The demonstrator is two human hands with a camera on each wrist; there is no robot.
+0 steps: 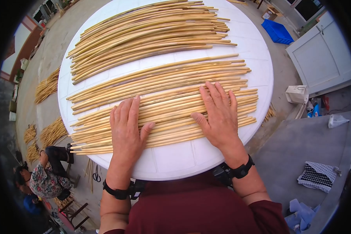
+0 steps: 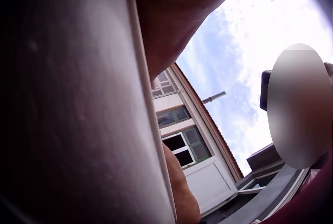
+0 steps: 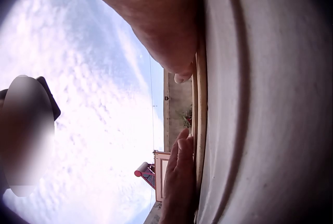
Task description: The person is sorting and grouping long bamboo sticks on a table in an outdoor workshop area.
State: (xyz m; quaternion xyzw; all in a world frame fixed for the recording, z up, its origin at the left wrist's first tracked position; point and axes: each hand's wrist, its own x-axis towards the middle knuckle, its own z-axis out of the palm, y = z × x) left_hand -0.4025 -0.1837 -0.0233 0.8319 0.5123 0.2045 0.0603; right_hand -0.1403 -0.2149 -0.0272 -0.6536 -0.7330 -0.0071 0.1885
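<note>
Head view: left hand [image 1: 127, 126] and right hand [image 1: 219, 117] open, palms down, resting on the nearer sticks [image 1: 171, 117], laid lengthwise across the round white counter [image 1: 163, 162]. A further batch [image 1: 144, 35] lies beyond. Left wrist view: counter edge and building [image 2: 210, 185]; finger state cannot be told. Right wrist view: one hand's fingers extended, close against the sticks.

No readable text, label, brand, number or sign is showing in any of the three views.
</note>
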